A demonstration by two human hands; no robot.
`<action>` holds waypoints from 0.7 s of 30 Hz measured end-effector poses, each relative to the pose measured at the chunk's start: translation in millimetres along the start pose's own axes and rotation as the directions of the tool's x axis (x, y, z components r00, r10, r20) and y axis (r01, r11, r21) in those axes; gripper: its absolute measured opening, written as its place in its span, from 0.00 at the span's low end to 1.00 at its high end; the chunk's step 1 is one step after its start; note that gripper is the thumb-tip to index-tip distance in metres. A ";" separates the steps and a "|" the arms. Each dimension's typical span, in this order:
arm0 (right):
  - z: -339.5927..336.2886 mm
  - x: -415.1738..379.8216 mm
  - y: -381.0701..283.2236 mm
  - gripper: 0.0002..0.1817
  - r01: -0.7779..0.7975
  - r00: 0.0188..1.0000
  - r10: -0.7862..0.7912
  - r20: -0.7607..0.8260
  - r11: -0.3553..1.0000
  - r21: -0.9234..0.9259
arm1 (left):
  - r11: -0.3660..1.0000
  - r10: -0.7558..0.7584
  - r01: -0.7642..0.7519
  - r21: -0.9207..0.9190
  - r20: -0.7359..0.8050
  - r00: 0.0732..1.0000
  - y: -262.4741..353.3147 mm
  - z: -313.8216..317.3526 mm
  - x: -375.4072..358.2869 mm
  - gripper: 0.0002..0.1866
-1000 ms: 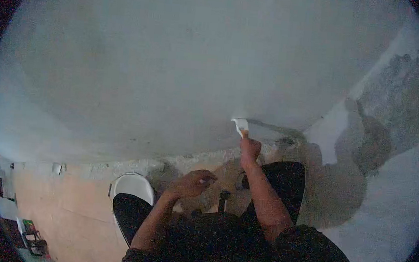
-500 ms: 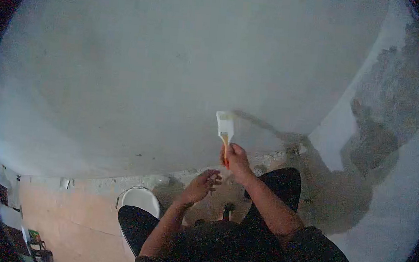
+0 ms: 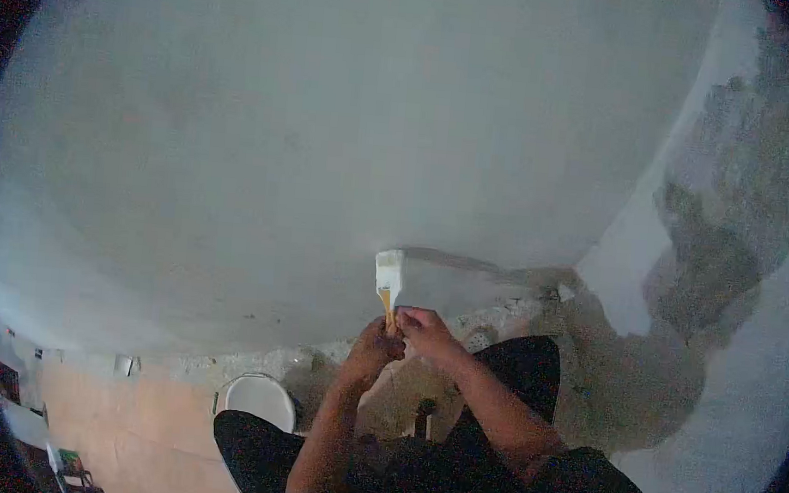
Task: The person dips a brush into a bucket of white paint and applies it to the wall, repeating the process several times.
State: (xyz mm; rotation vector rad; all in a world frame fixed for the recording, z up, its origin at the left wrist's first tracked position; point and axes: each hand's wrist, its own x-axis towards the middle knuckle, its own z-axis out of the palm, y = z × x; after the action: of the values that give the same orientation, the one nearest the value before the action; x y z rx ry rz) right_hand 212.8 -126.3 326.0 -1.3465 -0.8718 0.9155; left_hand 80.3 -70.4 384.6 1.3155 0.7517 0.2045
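Grey wall (image 3: 329, 130) ahead, tan floor (image 3: 131, 420) lower L — brush (image 3: 390, 272) w/ white-coated head points wallward, contact unclear. L hand (image 3: 374, 351) closed round its handle; R hand (image 3: 429, 335) right beside, fingers curled, can't tell if gripping. White bucket (image 3: 264, 378) by L knee (image 3: 254, 444).

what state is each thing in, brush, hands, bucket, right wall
white-headed flat paintbrush with yellow handle, held, head pointing forward
left hand, closed around the handle
right hand, fingers bent beside the handle, grip unclear
round white bucket, upright, open or lidded unclear
white and grey right-hand wall, patchy
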 end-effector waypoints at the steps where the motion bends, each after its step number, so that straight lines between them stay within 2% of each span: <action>1: -15.7 3.0 -1.1 0.13 -0.018 0.992 0.044 0.117 0.977 -0.213 | 1.000 0.010 -0.010 -0.001 -0.002 1.000 -1.5 1.3 1.4 0.17; 2: -32.9 5.1 -5.3 0.17 -0.010 0.969 0.113 0.222 0.908 -0.418 | 1.000 0.021 -0.021 -0.004 -0.005 1.000 -2.8 2.7 2.6 0.15; 3: -53.7 2.8 -9.3 0.16 0.057 0.957 0.102 0.272 0.853 -0.519 | 1.000 0.018 -0.018 0.000 -0.002 1.000 -12.8 2.8 7.9 0.15; 4: -74.8 0.4 -13.8 0.16 0.128 0.941 0.098 0.323 0.783 -0.609 | 0.995 0.061 -0.059 -0.080 0.016 0.998 -30.2 3.1 15.8 0.14; 5: -92.6 5.3 -13.7 0.15 0.082 0.947 0.177 0.267 0.671 -0.737 | 0.982 0.100 -0.093 -0.163 0.030 0.995 -33.7 8.0 20.3 0.13; 6: -106.1 7.6 -10.1 0.14 0.033 0.949 0.248 0.196 0.539 -0.842 | 0.983 0.092 -0.085 -0.161 0.034 0.995 -40.7 12.3 22.8 0.13; 7: -117.0 6.4 -15.3 0.14 0.023 0.948 0.254 0.190 0.542 -0.840 | 0.985 0.112 -0.106 -0.135 0.040 0.993 -42.9 17.9 24.3 0.13; 9: -132.9 1.0 -30.5 0.12 -0.143 0.978 0.207 -0.026 0.577 -0.804 | 0.987 0.120 -0.113 -0.111 0.054 0.991 -49.5 23.4 28.1 0.13; 10: -139.5 5.3 -28.1 0.12 -0.158 0.975 0.218 -0.036 0.574 -0.803 | 0.992 0.115 -0.113 -0.060 0.040 0.993 -52.9 24.9 34.8 0.15; 12: -148.4 8.0 -19.3 0.10 -0.222 0.974 0.126 -0.187 0.687 -0.692 | 0.995 0.096 -0.096 -0.014 0.043 0.994 -67.2 29.1 44.6 0.19; 13: -153.4 10.5 -11.5 0.10 -0.240 0.970 0.141 -0.198 0.684 -0.689 | 0.993 0.044 -0.040 -0.110 0.034 0.998 -79.3 30.9 52.6 0.18; 14: -155.7 17.2 -0.4 0.11 -0.242 0.968 0.140 -0.210 0.754 -0.611 | 0.979 -0.007 0.012 -0.203 0.023 1.000 -91.4 30.5 61.6 0.18; 15: -156.2 22.9 10.8 0.12 -0.238 0.966 0.140 -0.219 0.817 -0.526 | 0.979 -0.019 0.023 -0.204 0.025 1.000 -104.0 30.8 70.7 0.18; 16: -157.7 27.2 30.1 0.16 -0.203 0.970 0.090 -0.225 0.806 -0.556 | 0.969 0.022 -0.021 -0.248 0.000 1.000 -119.3 30.7 78.6 0.18; 17: -155.7 28.1 14.2 0.16 -0.211 0.970 0.105 -0.219 0.808 -0.549 | 0.955 0.053 -0.060 -0.290 -0.030 0.998 -125.6 32.9 86.4 0.19; 19: -148.6 25.4 -20.2 0.20 -0.317 0.948 0.291 -0.129 0.838 -0.443 | 0.947 0.062 -0.071 -0.313 -0.037 0.997 -132.4 33.1 100.4 0.18; 20: -144.6 25.5 -23.6 0.19 -0.315 0.946 0.248 -0.209 0.858 -0.406 | 0.937 0.080 -0.089 -0.338 -0.039 0.996 -133.1 34.2 108.8 0.18; 21: -145.5 28.5 -22.2 0.19 -0.319 0.945 0.256 -0.203 0.857 -0.404 | 0.937 0.072 -0.083 -0.339 -0.045 0.996 -133.7 36.7 116.9 0.18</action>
State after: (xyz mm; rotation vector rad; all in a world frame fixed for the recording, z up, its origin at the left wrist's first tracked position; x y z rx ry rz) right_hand 358.1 -159.2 342.2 -1.9485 -0.8019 0.8665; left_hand 153.9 -73.2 218.9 1.0133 0.6569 0.4024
